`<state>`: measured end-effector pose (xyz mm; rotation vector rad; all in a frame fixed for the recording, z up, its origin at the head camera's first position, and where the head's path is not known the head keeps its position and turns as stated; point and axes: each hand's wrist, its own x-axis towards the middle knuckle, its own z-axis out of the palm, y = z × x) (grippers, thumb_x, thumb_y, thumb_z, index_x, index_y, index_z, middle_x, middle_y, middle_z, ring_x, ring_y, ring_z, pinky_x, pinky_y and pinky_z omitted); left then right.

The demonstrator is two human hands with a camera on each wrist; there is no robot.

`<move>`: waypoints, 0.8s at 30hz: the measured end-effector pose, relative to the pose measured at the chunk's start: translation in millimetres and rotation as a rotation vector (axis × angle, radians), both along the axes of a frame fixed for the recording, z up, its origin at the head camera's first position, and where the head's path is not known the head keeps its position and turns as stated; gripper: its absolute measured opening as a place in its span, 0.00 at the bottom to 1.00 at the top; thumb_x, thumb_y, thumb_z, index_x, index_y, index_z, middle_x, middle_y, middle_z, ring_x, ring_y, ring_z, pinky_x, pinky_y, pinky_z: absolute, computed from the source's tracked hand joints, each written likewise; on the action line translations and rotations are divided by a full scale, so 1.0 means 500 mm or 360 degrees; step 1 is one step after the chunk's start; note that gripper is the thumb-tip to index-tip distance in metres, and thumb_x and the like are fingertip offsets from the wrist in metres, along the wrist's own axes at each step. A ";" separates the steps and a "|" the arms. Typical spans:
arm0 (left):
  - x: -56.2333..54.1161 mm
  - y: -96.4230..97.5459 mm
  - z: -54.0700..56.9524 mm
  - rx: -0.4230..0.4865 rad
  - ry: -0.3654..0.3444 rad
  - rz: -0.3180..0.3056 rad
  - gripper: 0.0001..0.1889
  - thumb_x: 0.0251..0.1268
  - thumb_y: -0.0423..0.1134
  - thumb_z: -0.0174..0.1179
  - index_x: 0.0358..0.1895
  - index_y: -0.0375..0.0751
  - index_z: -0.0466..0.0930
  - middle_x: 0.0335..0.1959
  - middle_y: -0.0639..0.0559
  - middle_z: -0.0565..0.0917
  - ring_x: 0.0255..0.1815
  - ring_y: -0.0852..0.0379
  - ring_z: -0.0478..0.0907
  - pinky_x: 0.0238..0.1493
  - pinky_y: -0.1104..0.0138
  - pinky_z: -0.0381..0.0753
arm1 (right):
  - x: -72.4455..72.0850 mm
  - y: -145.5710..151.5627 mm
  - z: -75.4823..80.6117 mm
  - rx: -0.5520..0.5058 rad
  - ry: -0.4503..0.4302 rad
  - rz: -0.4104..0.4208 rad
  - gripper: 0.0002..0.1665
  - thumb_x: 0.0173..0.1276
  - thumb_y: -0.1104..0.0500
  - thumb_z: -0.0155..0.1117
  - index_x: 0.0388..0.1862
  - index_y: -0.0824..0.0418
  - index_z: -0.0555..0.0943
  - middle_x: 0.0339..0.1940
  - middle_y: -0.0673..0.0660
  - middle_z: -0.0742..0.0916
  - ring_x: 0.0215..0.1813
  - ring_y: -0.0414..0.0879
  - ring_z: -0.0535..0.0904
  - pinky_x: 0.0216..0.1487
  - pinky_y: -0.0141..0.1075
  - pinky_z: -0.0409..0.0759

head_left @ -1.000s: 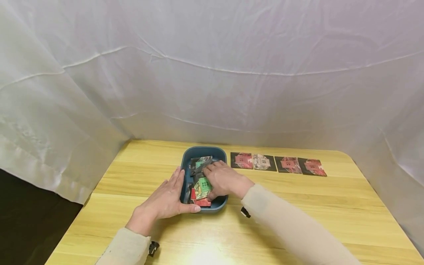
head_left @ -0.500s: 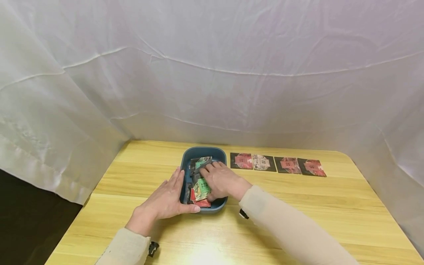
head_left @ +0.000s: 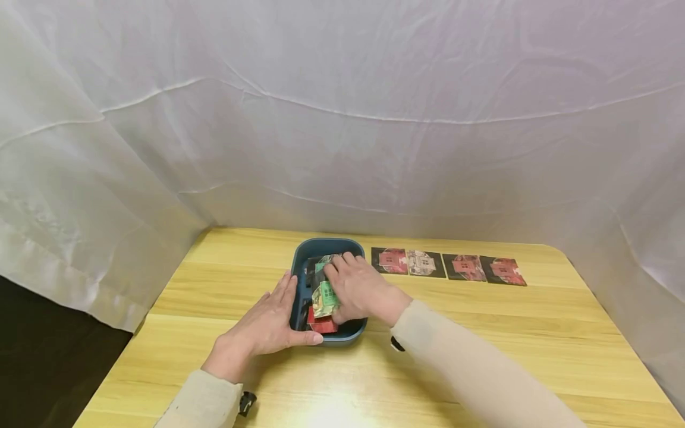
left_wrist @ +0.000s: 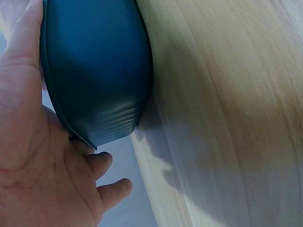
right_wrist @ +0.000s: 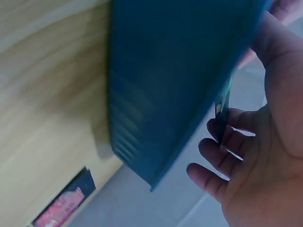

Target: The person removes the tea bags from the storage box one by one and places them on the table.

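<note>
A blue plastic bin [head_left: 350, 339] stands on the table, holding several small printed packets. My left hand [head_left: 263, 324] rests against its left side, fingers straight along the rim and thumb across the near corner. Inside the bin, my right hand [head_left: 360, 286] pinches a black packet with a green label [head_left: 327, 295]. That packet's edge shows by my fingers in the right wrist view. Under it lies a red packet [head_left: 323, 324]. Another green-labelled packet [head_left: 318, 261] lies toward the bin's far end, partly covered.
To the right of the bin, several flat packets form a row: a red-and-black one [head_left: 389, 260], a cream one [head_left: 424, 263], and further red ones [head_left: 464, 267]. The wooden table [head_left: 481, 321] ends at a pale cloth backdrop [head_left: 342, 148].
My right hand has tightened on the green-labelled packet and raised it slightly, shifting it toward the far side. More of the red packet beneath shows. The left hand stays in place.
</note>
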<state>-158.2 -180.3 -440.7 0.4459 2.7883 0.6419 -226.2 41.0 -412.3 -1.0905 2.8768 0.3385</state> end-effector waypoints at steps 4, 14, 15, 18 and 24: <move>0.000 0.002 0.000 0.0004 -0.0009 0.0007 0.73 0.52 0.81 0.65 0.86 0.33 0.39 0.89 0.38 0.38 0.89 0.41 0.45 0.84 0.40 0.54 | 0.000 0.016 0.020 -0.0032 -0.0007 -0.0014 0.61 0.52 0.24 0.75 0.76 0.57 0.69 0.68 0.57 0.78 0.66 0.54 0.72 0.71 0.48 0.75; 0.000 0.004 0.002 -0.0017 0.0009 0.0007 0.73 0.52 0.80 0.66 0.86 0.33 0.39 0.88 0.37 0.38 0.89 0.40 0.41 0.85 0.41 0.52 | 0.008 0.086 0.062 -0.0168 -0.0020 -0.0069 0.63 0.51 0.28 0.78 0.78 0.61 0.68 0.69 0.59 0.77 0.68 0.56 0.72 0.72 0.51 0.74; 0.000 0.004 0.003 -0.0023 0.0013 0.0005 0.73 0.53 0.80 0.66 0.86 0.32 0.39 0.88 0.37 0.39 0.89 0.40 0.41 0.85 0.41 0.51 | 0.009 0.094 0.065 -0.0187 -0.0017 -0.0072 0.63 0.51 0.29 0.79 0.78 0.61 0.68 0.69 0.60 0.77 0.68 0.56 0.72 0.72 0.51 0.74; 0.001 0.004 0.006 -0.0058 0.0035 -0.0003 0.74 0.52 0.81 0.65 0.86 0.30 0.40 0.88 0.35 0.40 0.89 0.39 0.41 0.85 0.41 0.52 | 0.011 0.117 0.068 -0.0237 -0.0018 -0.0076 0.62 0.51 0.31 0.79 0.77 0.62 0.68 0.69 0.60 0.78 0.68 0.56 0.72 0.71 0.52 0.74; 0.000 0.004 0.011 -0.0119 0.0063 -0.0024 0.75 0.50 0.84 0.62 0.85 0.29 0.40 0.87 0.32 0.41 0.89 0.37 0.42 0.85 0.40 0.52 | 0.015 0.165 0.068 -0.0257 -0.0004 -0.0090 0.62 0.51 0.30 0.76 0.77 0.63 0.69 0.66 0.59 0.79 0.66 0.56 0.73 0.73 0.53 0.75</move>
